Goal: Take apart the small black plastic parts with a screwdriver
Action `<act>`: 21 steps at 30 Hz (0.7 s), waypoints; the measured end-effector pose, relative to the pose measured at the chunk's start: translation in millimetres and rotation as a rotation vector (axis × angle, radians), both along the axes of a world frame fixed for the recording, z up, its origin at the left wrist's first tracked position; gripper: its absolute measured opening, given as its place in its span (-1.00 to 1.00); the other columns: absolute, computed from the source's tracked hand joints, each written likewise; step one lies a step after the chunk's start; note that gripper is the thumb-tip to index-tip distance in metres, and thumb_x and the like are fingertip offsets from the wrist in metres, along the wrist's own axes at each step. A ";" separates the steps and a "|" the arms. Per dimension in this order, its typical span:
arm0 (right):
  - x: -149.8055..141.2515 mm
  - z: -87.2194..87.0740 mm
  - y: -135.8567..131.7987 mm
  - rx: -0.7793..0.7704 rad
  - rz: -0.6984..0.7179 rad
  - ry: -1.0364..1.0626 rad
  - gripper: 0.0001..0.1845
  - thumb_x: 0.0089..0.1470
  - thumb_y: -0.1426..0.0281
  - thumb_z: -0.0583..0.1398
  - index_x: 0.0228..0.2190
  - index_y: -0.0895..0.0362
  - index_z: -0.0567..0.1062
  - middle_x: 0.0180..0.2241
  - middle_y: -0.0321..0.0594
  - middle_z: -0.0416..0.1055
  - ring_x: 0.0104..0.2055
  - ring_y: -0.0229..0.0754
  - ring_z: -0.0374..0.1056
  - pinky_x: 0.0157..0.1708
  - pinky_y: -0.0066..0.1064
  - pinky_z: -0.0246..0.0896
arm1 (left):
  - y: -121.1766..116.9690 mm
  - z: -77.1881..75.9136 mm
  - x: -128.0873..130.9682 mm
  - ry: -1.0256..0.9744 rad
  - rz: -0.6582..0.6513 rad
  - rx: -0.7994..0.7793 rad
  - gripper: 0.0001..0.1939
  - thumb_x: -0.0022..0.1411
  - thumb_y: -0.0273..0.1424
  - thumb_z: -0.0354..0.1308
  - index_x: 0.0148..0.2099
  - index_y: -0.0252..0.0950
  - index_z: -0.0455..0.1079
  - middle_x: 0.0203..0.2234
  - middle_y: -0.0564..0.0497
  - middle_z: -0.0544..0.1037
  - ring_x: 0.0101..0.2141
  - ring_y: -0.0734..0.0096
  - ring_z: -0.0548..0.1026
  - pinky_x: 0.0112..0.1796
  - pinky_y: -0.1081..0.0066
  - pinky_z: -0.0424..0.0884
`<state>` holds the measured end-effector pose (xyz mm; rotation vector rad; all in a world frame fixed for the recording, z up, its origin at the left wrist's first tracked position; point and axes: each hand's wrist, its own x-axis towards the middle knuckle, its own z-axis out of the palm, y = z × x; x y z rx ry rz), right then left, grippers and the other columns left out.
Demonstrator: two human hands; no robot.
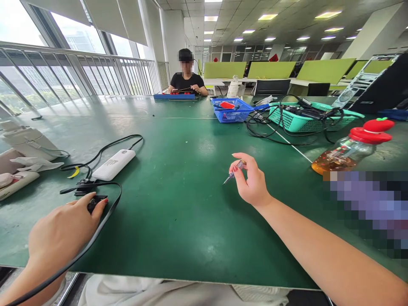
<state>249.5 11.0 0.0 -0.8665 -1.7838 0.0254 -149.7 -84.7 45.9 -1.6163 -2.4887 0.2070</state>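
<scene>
My left hand rests low on the left of the green table, its thumb and fingers closed around a small black device. A black cable loops past that hand and over its wrist. Just beyond lies a white power bank with a cable plugged into its far end. Over the table right of the middle, my right hand pinches a small screwdriver with a translucent purplish handle. Its metal tip points down and to the left; whether it touches the table I cannot tell.
A blue basket and a teal basket full of black cables stand farther back. On the right are a red-lidded bottle and a pixelated purple thing. A person sits at the far edge behind a blue tray.
</scene>
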 end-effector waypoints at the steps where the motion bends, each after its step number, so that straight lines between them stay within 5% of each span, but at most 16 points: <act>1: -0.1 0.1 0.0 -0.001 0.000 -0.002 -0.66 0.25 0.48 0.03 0.04 0.03 0.27 -0.38 -0.27 0.42 -0.38 -0.21 0.40 -0.23 -0.26 0.41 | -0.1 -3.7 -6.0 0.004 0.004 0.008 -0.30 0.34 0.05 -0.31 0.20 -0.27 0.35 -0.19 -0.29 0.61 -0.20 -0.13 0.58 -0.27 0.16 0.40; 6: -0.4 0.2 0.2 -0.002 0.005 -0.011 -0.66 0.25 0.48 0.03 0.04 0.04 0.26 -0.39 -0.28 0.42 -0.37 -0.21 0.39 -0.23 -0.24 0.42 | -2.2 -17.3 -28.8 0.008 -0.037 0.027 -0.24 0.27 0.16 -0.25 0.23 -0.23 0.32 -0.22 -0.29 0.62 -0.20 -0.11 0.57 -0.26 0.18 0.40; 11: -0.5 -0.1 0.4 0.013 0.009 -0.011 -0.65 0.24 0.49 0.03 0.05 0.03 0.26 -0.39 -0.28 0.41 -0.37 -0.21 0.39 -0.24 -0.26 0.42 | -5.5 -14.0 -10.5 -0.091 -0.115 0.026 -0.38 0.35 0.01 -0.24 0.20 -0.18 0.38 -0.23 -0.21 0.62 -0.18 -0.04 0.57 -0.19 0.16 0.43; 16: -0.7 -0.4 0.6 0.013 0.004 -0.019 -0.65 0.24 0.49 0.03 0.05 0.03 0.26 -0.39 -0.28 0.42 -0.37 -0.20 0.40 -0.24 -0.25 0.42 | -6.0 -24.4 43.4 -0.411 -0.572 0.079 -0.55 0.31 -0.12 -0.04 0.12 -0.11 0.46 -0.07 -0.06 0.61 -0.04 0.11 0.52 0.03 0.21 0.40; 21: -1.1 1.8 -0.9 0.011 -0.012 -0.045 -0.64 0.22 0.49 0.03 0.05 0.03 0.25 -0.40 -0.28 0.43 -0.37 -0.19 0.40 -0.25 -0.26 0.42 | 2.6 -20.7 119.5 -0.573 -1.095 -0.089 -0.64 0.35 -0.25 0.06 0.15 -0.02 0.41 -0.06 0.00 0.61 -0.01 0.22 0.50 0.03 0.24 0.40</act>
